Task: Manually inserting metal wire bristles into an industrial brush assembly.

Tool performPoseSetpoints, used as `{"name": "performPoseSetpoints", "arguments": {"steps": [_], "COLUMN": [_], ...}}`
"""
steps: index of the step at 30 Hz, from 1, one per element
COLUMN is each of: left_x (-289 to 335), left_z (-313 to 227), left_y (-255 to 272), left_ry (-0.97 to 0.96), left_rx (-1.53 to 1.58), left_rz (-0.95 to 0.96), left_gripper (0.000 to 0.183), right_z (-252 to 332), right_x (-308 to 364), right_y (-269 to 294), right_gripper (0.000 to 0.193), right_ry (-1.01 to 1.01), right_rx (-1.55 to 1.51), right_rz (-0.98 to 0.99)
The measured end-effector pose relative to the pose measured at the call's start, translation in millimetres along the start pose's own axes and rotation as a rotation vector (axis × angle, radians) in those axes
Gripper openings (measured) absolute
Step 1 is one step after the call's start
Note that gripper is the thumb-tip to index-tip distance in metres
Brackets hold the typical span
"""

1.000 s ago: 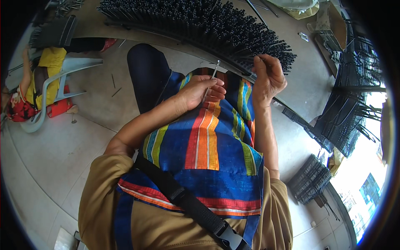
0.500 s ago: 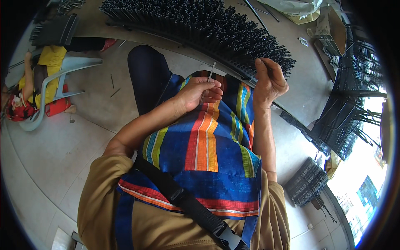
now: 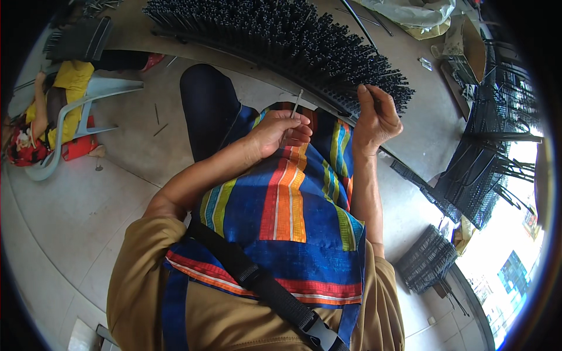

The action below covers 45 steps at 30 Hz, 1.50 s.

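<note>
My left hand (image 3: 280, 128) is closed around a thin, pale metal rod (image 3: 297, 102) that sticks up past my thumb. It rests over my lap. My right hand (image 3: 377, 117) is raised at the near right end of a long black rack (image 3: 281, 50), densely packed with thin upright black rods whose tips look pale. Thumb and index finger are pinched together against the rods there. What they grip, if anything, is too small to make out. Below that spot a strip of the rack's perforated base (image 3: 336, 102) shows.
The rack lies across a grey table (image 3: 418, 126). At right stand an open cardboard box (image 3: 471, 50) and black mesh racks (image 3: 477, 158); a bundle of black mesh pieces (image 3: 427, 257) sits lower. A person in yellow (image 3: 75, 76) is at left by a grey plastic chair (image 3: 58, 137).
My right hand has shifted slightly down and left, still pinched by the rods. My left hand and the metal rod have hardly moved.
</note>
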<state>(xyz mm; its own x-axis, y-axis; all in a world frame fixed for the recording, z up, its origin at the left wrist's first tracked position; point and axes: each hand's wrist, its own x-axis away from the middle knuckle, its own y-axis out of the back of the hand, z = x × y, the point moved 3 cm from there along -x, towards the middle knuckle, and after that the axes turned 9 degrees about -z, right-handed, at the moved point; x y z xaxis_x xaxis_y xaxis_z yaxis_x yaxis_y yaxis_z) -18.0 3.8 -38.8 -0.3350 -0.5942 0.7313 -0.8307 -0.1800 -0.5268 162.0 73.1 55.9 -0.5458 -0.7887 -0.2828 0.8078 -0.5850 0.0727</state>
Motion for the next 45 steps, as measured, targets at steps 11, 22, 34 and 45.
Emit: {"name": "performPoseSetpoints", "arguments": {"steps": [11,22,34,45], "left_x": [0,-3,0,2], "left_z": [-2,-1,-5,-1], "left_y": [-4,-2,-6,-25], "left_ry": [-0.004,-0.017,-0.027,-0.215], "left_rx": [-0.04,-0.049,-0.033,-0.222], "left_rz": [0.005,0.02,0.039,0.205], "left_gripper": [0.022,0.024,0.025,0.02], "right_z": [11,14,15,-4], "right_x": [-4,-5,0,37], "right_y": [-12,-17,-24,-3], "right_gripper": [0.011,0.011,0.01,0.005], "right_ry": [0.186,0.179,0.391,-0.461], "right_rx": [0.257,0.322,0.433,0.027], "right_rz": [0.137,0.203,0.267,0.454]}}
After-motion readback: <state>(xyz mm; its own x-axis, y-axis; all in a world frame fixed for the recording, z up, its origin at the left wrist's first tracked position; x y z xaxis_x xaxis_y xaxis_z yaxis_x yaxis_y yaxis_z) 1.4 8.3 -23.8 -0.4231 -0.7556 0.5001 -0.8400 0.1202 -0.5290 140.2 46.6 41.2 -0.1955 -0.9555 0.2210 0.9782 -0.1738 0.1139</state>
